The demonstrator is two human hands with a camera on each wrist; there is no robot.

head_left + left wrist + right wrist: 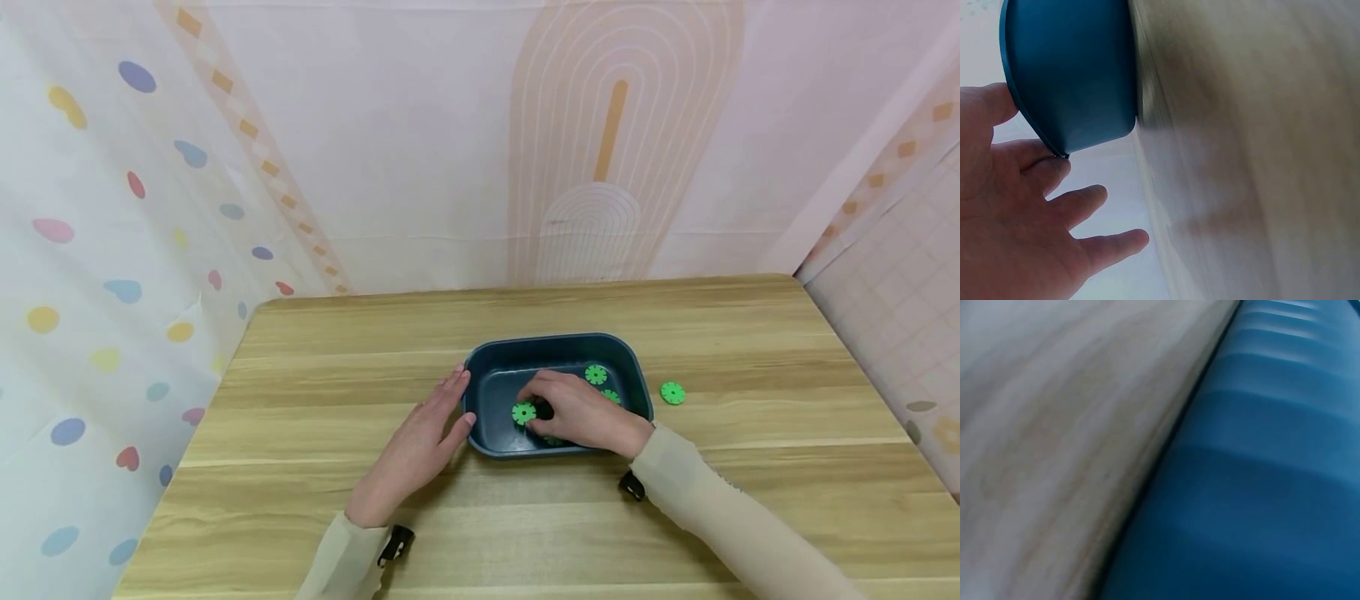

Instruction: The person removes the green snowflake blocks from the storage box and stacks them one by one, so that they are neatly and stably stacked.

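Observation:
A dark blue rectangular tub [491, 433] sits on the wooden table with several green notched discs in it. My right hand [581, 412] reaches in over the front wall, thumb and index finger curled and pinching one green notched disc [523, 413] near the tub's left side. More discs [596, 375] lie at the right end, partly covered by this hand. My left hand [423, 437] rests on the left rim with its fingers extended; in the left wrist view its thumb and fingertips touch the rim [1015, 94]. The right wrist view shows only the tub's ribbed outer wall [1260, 462].
One loose green disc [672, 393] lies on the wooden table [315, 367] to the right of the tub. A patterned curtain [420, 142] hangs behind the table, with more cloth along the left and right sides.

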